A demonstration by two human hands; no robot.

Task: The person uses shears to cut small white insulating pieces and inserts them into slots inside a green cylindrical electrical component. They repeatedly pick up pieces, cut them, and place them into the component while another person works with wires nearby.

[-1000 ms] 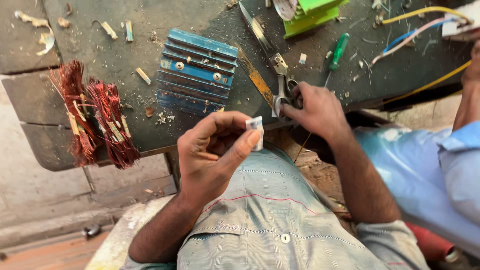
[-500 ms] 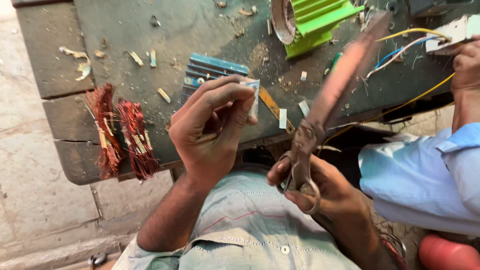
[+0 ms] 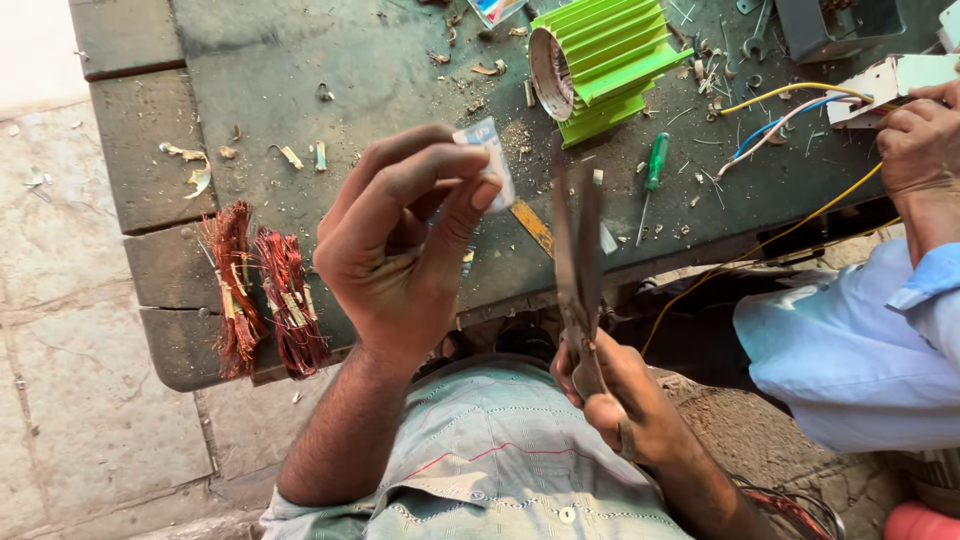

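Dark, worn wood: the workbench (image 3: 300, 60) fills the upper view, littered with scraps and wire ends. On it, top centre, a bright green finned motor housing (image 3: 600, 60) lies on its side, open end to the left. Two bundles of copper wire (image 3: 262, 300) sit at the bench's near left edge, side by side, touching or nearly so. A green-handled screwdriver (image 3: 653, 175) lies just right of the housing.

Left hand (image 3: 400, 245): forearm raised from the lap, palm turned toward the camera, fingers curled. Thumb and forefinger pinch a small pale slip (image 3: 490, 160), paper or thin plastic, hard to tell, held upright above the bench, near the scissor tips.

Right hand (image 3: 625, 405): lower, over the striped shirt (image 3: 490, 470), clenched around the handles of large metal scissors (image 3: 578, 250). Blades point up and away, blurred; they look nearly closed, just right of the slip, not touching it.

Far right: another person's hand (image 3: 920, 145) rests on a white box (image 3: 890, 80) trailing yellow, blue and white wires (image 3: 790, 110); pale blue sleeve (image 3: 850, 350) below.
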